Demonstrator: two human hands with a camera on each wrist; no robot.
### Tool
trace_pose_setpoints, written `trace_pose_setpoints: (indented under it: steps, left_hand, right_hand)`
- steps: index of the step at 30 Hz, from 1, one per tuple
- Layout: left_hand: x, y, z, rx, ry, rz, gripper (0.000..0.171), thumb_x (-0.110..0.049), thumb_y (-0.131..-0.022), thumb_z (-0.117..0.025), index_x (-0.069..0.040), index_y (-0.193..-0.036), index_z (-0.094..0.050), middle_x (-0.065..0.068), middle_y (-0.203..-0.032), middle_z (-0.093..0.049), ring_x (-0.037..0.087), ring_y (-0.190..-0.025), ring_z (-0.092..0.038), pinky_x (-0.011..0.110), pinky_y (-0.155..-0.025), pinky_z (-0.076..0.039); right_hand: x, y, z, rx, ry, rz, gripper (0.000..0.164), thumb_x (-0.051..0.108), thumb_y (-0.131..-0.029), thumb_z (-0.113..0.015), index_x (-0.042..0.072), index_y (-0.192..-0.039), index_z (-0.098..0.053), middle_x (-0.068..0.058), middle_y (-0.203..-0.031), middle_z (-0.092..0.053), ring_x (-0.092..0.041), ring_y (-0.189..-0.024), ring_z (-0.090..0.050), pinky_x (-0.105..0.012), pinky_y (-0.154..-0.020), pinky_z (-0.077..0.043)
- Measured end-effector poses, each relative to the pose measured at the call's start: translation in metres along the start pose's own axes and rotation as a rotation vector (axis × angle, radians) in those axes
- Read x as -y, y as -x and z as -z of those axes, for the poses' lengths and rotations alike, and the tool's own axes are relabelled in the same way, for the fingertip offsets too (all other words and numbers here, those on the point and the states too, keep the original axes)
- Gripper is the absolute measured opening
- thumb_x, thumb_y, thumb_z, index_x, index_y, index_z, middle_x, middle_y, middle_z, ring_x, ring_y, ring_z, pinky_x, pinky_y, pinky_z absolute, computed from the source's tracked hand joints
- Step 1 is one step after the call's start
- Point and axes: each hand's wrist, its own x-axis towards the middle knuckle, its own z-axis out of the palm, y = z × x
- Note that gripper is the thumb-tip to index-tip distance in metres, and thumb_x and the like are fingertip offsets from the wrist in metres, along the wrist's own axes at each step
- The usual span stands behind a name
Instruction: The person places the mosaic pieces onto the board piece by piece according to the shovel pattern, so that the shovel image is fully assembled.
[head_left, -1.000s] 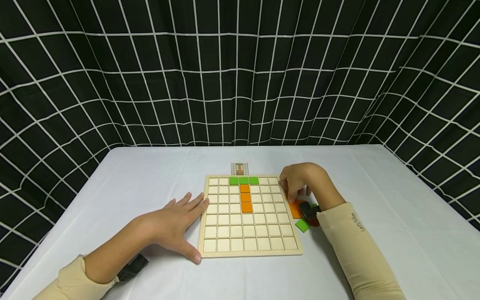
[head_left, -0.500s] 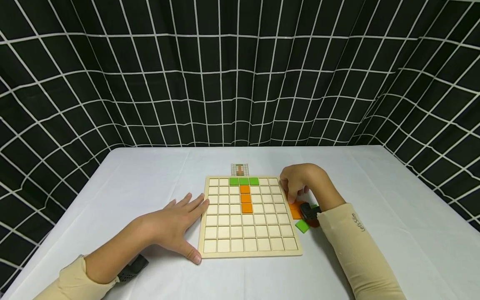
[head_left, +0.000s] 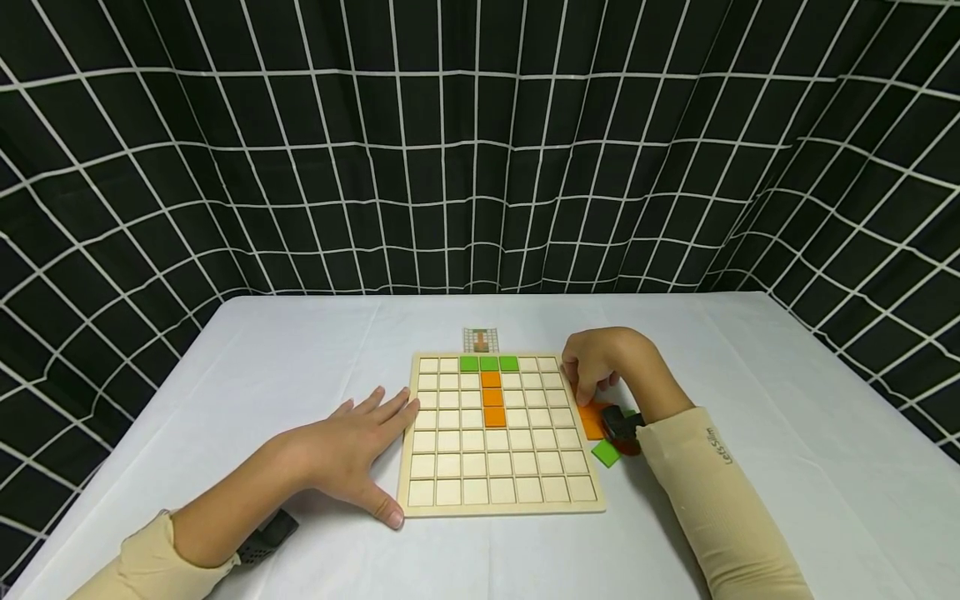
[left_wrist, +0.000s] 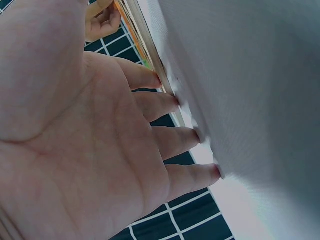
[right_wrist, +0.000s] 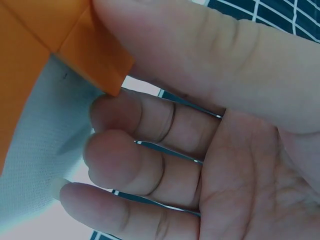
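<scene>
A: Where is the board point(head_left: 467, 464)?
B: In the middle of the desk point(head_left: 315, 333), a pale wooden one marked off in squares, with the left hand point(head_left: 348, 450) at one side and the right hand point(head_left: 603, 358) at the other.
A: What is the left hand doing?
B: It lies spread, fingers stretched out. The longer fingers reach the board's left edge, and the thumb is at its near left corner. It holds nothing.
A: And the right?
B: Bent down just beyond the right edge. The right wrist view shows thumb and forefinger pinching an orange tile point(right_wrist: 97, 52), with the other three fingers curled beneath. More orange pieces point(head_left: 591, 422) lie next to it.
A: Anything else over there?
B: A loose green tile point(head_left: 606, 453) near the board, and something dark red point(head_left: 628, 448) partly hidden under the wrist camera point(head_left: 619, 423).
A: What is on the board?
B: Three green squares point(head_left: 489, 364) side by side in the far row, and three orange squares point(head_left: 492, 398) running toward the person from the middle one. A small patterned card point(head_left: 480, 340) lies just behind.
</scene>
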Motion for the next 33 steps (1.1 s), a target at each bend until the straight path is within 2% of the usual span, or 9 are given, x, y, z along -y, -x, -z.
trace_pose_setpoints:
  steps: [12,20,33]
  left_hand:
    - [-0.001,0.000,0.000,0.000,0.005,0.005,0.137,-0.081,-0.061,-0.073,-0.007,-0.161,-0.017,0.015,-0.166,-0.010,0.042,-0.150,-0.005,0.067,-0.114,-0.012]
    - [-0.001,0.000,-0.001,0.004,0.000,0.009,0.137,-0.081,-0.061,-0.074,-0.007,-0.161,-0.017,0.014,-0.166,-0.009,0.041,-0.150,-0.005,0.067,-0.114,-0.011]
    - [-0.001,0.000,-0.001,0.001,0.009,0.005,0.137,-0.081,-0.061,-0.074,-0.006,-0.161,-0.017,0.015,-0.166,-0.009,0.042,-0.150,-0.005,0.067,-0.114,-0.012]
  right_hand:
    - [0.000,0.003,0.002,-0.009,0.033,0.017,0.015,0.006,-0.079,-0.083,0.008,-0.085,-0.069,-0.005,-0.082,-0.063,-0.023,-0.072,-0.060,-0.035,-0.070,-0.056]
    - [-0.002,0.008,0.005,-0.006,0.017,0.008,0.013,0.008,-0.079,-0.083,0.008,-0.082,-0.070,-0.005,-0.081,-0.062,-0.019,-0.069,-0.057,-0.034,-0.069,-0.055]
    - [-0.001,0.013,0.007,-0.050,0.051,0.034,0.011,0.008,-0.080,-0.082,0.008,-0.079,-0.071,-0.005,-0.074,-0.062,-0.018,-0.065,-0.055,-0.031,-0.064,-0.052]
